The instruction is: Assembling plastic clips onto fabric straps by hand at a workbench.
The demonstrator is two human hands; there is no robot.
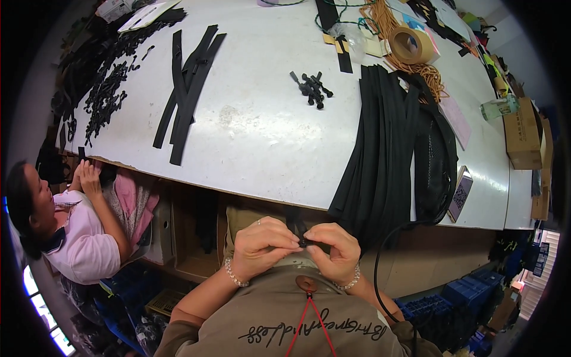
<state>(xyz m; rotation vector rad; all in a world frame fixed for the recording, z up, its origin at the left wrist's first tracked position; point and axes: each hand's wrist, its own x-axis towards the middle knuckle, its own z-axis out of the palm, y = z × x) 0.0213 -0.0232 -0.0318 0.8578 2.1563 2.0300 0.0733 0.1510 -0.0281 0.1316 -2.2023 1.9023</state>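
Observation:
My left hand (263,243) and my right hand (335,250) meet just in front of the table's near edge, thumbs and fingertips pinched together. Between them is the end of a black strip (295,219) that looks like zipper tape, with a small dark piece at the fingertips whose shape is mostly hidden. On the table ahead lies a small heap of black zipper pulls (311,89). To the right of my hands, a thick bundle of long black strips (377,143) hangs over the table edge.
Several black strips (189,89) lie crossed on the white table (256,149). Far left is a spread of small black parts (110,89), near a person (83,238) at work. A black bag (434,160), a phone (460,195), a tape roll (410,46) and a cardboard box (523,135) are right.

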